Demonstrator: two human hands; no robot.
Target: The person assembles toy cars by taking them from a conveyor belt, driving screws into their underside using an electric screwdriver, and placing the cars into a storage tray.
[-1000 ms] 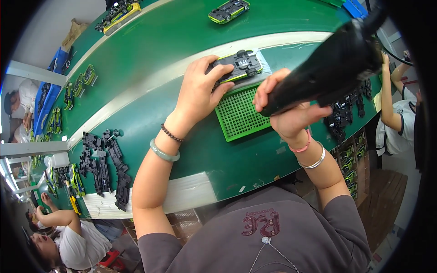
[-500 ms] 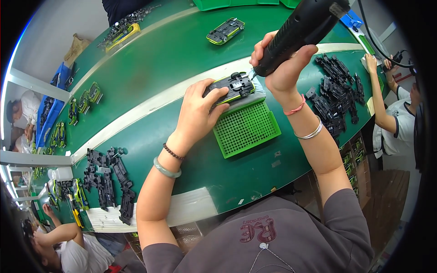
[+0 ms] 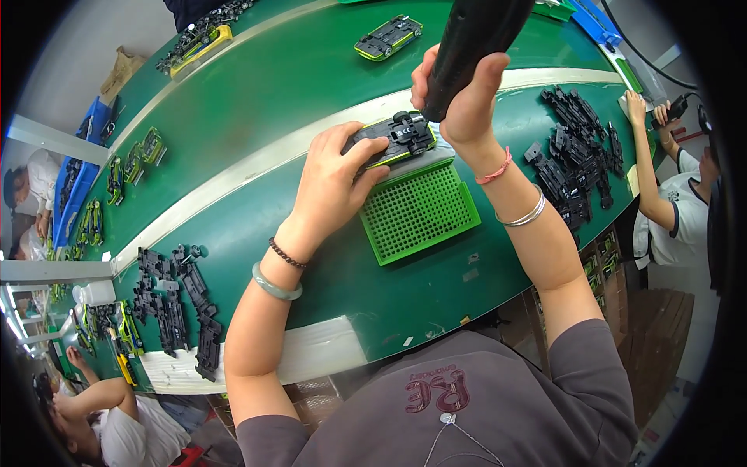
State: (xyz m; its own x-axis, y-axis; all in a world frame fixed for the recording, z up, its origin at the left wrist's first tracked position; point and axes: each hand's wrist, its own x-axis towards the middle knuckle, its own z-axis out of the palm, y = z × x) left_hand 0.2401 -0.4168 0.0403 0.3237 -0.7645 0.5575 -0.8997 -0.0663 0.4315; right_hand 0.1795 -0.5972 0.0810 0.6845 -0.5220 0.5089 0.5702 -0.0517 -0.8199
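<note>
A toy car [image 3: 401, 140] lies wheels up, its black underside and yellow-green edge showing. My left hand [image 3: 336, 165] grips it from the left, thumb and fingers closed around its sides. In my right hand [image 3: 469, 100] is a black electric screwdriver [image 3: 481, 35], held slanting with the fingers wrapped around its body. The screwdriver's lower end is at the car's right end, beside the wheels; its bit cannot be made out. Just below the car stands a green perforated basket [image 3: 420, 212].
Black chassis parts lie in piles at right [image 3: 574, 159] and left [image 3: 173, 300]. Another upturned toy car [image 3: 388, 37] rests farther back. More cars [image 3: 134, 165] stand at the left. A person [image 3: 675, 194] works at the right, others at the left. A pale strip [image 3: 257, 181] crosses the green table.
My right hand and the screwdriver have shifted left, bringing its lower end closer to the car. The left hand keeps its hold on the car.
</note>
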